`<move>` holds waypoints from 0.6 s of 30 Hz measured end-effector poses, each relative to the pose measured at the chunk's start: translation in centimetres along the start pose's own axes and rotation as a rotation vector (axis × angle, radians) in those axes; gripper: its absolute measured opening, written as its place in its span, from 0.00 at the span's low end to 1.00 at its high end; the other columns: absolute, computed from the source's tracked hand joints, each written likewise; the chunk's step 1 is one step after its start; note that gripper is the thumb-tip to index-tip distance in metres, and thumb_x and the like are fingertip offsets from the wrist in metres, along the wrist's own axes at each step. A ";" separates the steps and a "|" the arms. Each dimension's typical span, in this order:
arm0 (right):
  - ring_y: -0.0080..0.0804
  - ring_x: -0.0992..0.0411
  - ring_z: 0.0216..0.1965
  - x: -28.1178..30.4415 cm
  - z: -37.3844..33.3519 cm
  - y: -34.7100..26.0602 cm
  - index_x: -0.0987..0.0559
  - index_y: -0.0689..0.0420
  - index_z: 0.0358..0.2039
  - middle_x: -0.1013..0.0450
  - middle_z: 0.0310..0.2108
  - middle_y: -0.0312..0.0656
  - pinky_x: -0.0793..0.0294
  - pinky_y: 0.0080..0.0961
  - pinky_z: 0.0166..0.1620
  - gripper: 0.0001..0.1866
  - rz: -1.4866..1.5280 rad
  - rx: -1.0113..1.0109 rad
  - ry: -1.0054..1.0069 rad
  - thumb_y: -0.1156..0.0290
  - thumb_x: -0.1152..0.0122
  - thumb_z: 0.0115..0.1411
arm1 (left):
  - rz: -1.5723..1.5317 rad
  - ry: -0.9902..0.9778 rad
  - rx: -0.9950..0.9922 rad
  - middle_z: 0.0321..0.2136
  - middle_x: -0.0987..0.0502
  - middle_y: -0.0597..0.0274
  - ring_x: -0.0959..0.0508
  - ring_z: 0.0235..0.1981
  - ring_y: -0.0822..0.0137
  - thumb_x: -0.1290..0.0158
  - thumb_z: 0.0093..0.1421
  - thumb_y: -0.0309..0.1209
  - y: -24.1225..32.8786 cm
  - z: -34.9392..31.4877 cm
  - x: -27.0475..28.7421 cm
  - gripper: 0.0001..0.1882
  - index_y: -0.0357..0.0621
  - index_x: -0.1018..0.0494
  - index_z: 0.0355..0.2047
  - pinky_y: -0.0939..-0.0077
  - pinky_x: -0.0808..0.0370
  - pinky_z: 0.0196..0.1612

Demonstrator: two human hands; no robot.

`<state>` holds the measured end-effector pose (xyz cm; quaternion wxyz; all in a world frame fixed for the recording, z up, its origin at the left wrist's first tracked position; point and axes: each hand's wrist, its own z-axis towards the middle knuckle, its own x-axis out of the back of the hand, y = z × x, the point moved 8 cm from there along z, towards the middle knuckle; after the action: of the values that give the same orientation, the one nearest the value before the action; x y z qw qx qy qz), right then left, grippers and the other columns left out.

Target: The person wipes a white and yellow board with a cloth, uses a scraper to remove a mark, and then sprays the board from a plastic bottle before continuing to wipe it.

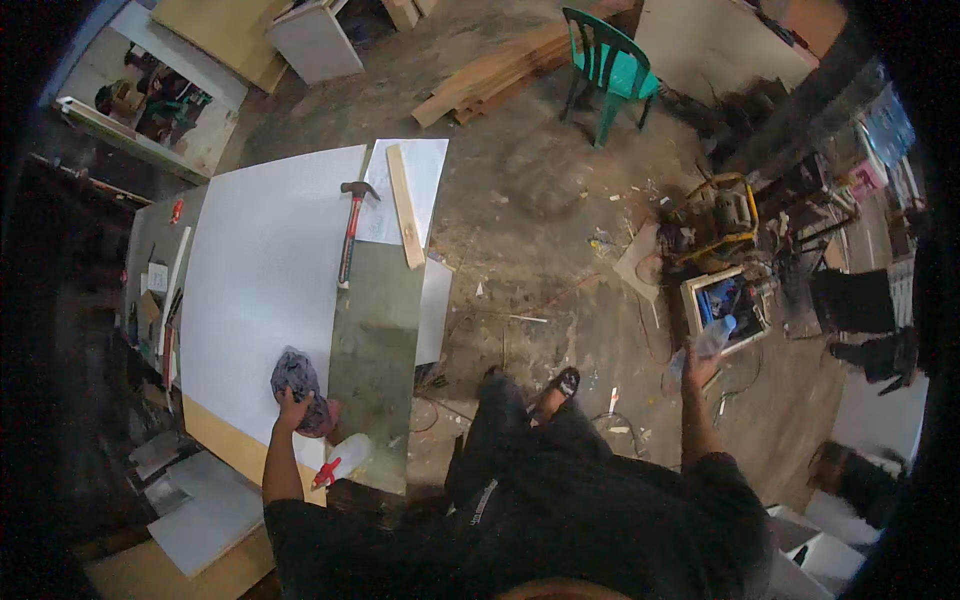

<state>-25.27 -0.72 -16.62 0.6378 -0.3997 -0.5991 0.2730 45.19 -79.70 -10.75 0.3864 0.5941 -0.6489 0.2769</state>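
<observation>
A panel point(262, 260) lies on the tabletop point(372, 365), a hammer point(351, 236) along its right edge. By the tabletop's far right corner, a stick point(404, 200) lies on a sheet point(430, 175). Near the panel's near right corner, cloth point(293, 368) lies beyond a squeeze bottle point(349, 455). Farther off, planks point(500, 78) lie left of a chair point(622, 74).

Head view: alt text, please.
A person's left hand is on a crumpled grey cloth on a large white panel; the right hand holds a clear bottle out to the side. A hammer lies at the panel's right edge; a green chair stands farther off.
</observation>
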 end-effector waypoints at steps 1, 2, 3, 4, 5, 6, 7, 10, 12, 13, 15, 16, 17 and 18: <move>0.46 0.34 0.60 -1.8 2.0 -1.9 0.36 0.66 0.63 0.33 0.60 0.54 0.36 0.38 0.62 0.47 0.073 0.035 0.001 0.58 0.22 0.48 | 0.013 0.024 0.004 0.70 0.66 0.27 0.58 0.71 0.36 0.43 0.56 0.60 -0.2 0.0 0.4 0.57 0.31 0.55 0.70 0.54 0.52 0.71; 0.44 0.34 0.60 -3.3 3.7 -3.6 0.36 0.66 0.64 0.33 0.59 0.52 0.37 0.38 0.62 0.47 0.145 0.073 0.003 0.61 0.22 0.48 | 0.022 0.046 0.007 0.69 0.64 0.27 0.58 0.71 0.35 0.44 0.58 0.60 0.0 0.0 0.6 0.55 0.32 0.55 0.70 0.53 0.51 0.71; 0.44 0.34 0.60 -3.9 5.5 -4.5 0.37 0.65 0.64 0.33 0.60 0.52 0.37 0.37 0.62 0.47 0.141 0.063 0.025 0.62 0.22 0.49 | 0.003 0.046 0.024 0.69 0.63 0.27 0.58 0.71 0.35 0.46 0.59 0.60 2.0 0.6 -0.6 0.53 0.34 0.54 0.70 0.52 0.51 0.71; 0.43 0.34 0.60 -4.8 7.3 -4.7 0.38 0.65 0.65 0.33 0.60 0.52 0.36 0.37 0.61 0.48 0.137 0.054 0.050 0.62 0.22 0.49 | -0.017 0.046 0.037 0.70 0.62 0.28 0.58 0.71 0.34 0.47 0.61 0.59 4.4 1.4 -1.5 0.51 0.36 0.52 0.70 0.50 0.50 0.70; 0.43 0.34 0.60 -5.7 9.0 -5.3 0.38 0.64 0.65 0.33 0.60 0.51 0.36 0.36 0.61 0.47 0.160 0.081 0.047 0.63 0.23 0.50 | -0.041 0.038 0.049 0.70 0.61 0.28 0.58 0.71 0.34 0.49 0.62 0.59 7.3 1.9 -2.8 0.48 0.38 0.51 0.70 0.48 0.50 0.70; 0.42 0.34 0.59 -8.7 10.1 -6.2 0.38 0.64 0.65 0.34 0.60 0.51 0.35 0.36 0.60 0.46 0.219 0.092 0.013 0.64 0.24 0.51 | -0.023 0.085 0.073 0.69 0.59 0.29 0.57 0.71 0.34 0.50 0.62 0.59 7.1 2.9 -1.8 0.47 0.39 0.51 0.70 0.46 0.49 0.69; 0.42 0.34 0.58 -11.2 10.1 -6.9 0.37 0.63 0.64 0.33 0.60 0.49 0.34 0.36 0.59 0.43 0.307 0.132 -0.055 0.65 0.25 0.52 | 0.017 0.120 0.087 0.69 0.58 0.31 0.56 0.70 0.34 0.51 0.63 0.59 6.5 3.2 -1.4 0.46 0.40 0.50 0.70 0.45 0.49 0.69; 0.41 0.33 0.55 -19.2 7.1 -9.0 0.36 0.62 0.63 0.33 0.57 0.47 0.33 0.36 0.58 0.38 0.368 0.380 -0.213 0.69 0.27 0.55 | 0.243 0.353 0.167 0.69 0.54 0.34 0.52 0.69 0.33 0.54 0.64 0.59 1.9 5.0 4.2 0.43 0.44 0.49 0.70 0.41 0.48 0.68; 0.40 0.34 0.56 -19.0 7.7 -8.6 0.39 0.64 0.65 0.33 0.58 0.49 0.35 0.37 0.60 0.41 0.090 0.313 -0.227 0.70 0.27 0.54 | 0.134 0.372 0.211 0.68 0.50 0.36 0.49 0.68 0.34 0.54 0.65 0.58 6.2 6.4 2.0 0.42 0.44 0.47 0.69 0.40 0.46 0.67; 0.43 0.34 0.57 -19.1 9.2 -5.8 0.40 0.65 0.65 0.33 0.58 0.51 0.37 0.37 0.61 0.43 0.001 0.297 -0.155 0.69 0.26 0.53 | 0.106 0.420 0.228 0.66 0.48 0.36 0.46 0.66 0.34 0.54 0.65 0.58 8.6 7.6 3.2 0.40 0.45 0.45 0.68 0.40 0.44 0.65; 0.47 0.34 0.57 -19.3 12.0 -3.1 0.40 0.66 0.65 0.32 0.58 0.53 0.38 0.38 0.62 0.46 -0.113 0.316 -0.085 0.67 0.25 0.51 | 0.012 0.560 0.292 0.63 0.43 0.38 0.41 0.63 0.35 0.53 0.64 0.56 12.3 9.4 3.8 0.36 0.45 0.40 0.64 0.40 0.40 0.62; 0.47 0.33 0.57 -20.0 12.4 -2.6 0.41 0.66 0.66 0.32 0.58 0.54 0.38 0.39 0.62 0.46 -0.129 0.322 -0.077 0.66 0.25 0.51 | -0.034 0.666 0.318 0.61 0.40 0.38 0.38 0.61 0.36 0.52 0.64 0.55 14.9 10.3 5.6 0.34 0.45 0.36 0.61 0.40 0.38 0.60; 0.48 0.33 0.57 -21.8 12.0 -4.0 0.41 0.65 0.66 0.33 0.58 0.54 0.37 0.39 0.62 0.47 -0.168 0.338 -0.117 0.65 0.25 0.51 | -0.068 0.749 0.391 0.59 0.37 0.39 0.35 0.59 0.37 0.51 0.63 0.54 14.5 9.5 5.7 0.32 0.44 0.32 0.58 0.40 0.35 0.57; 0.49 0.33 0.57 -23.0 12.2 -5.1 0.41 0.66 0.66 0.33 0.59 0.55 0.36 0.40 0.62 0.48 -0.221 0.285 -0.129 0.65 0.24 0.50 | -0.026 0.837 0.481 0.57 0.35 0.40 0.34 0.57 0.38 0.51 0.62 0.53 14.9 9.3 6.0 0.30 0.44 0.30 0.55 0.41 0.34 0.55</move>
<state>-40.97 -20.21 -25.32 0.6745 -0.2188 -0.6340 0.3085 28.98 -88.55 -9.44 0.4694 0.5120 -0.3479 0.6296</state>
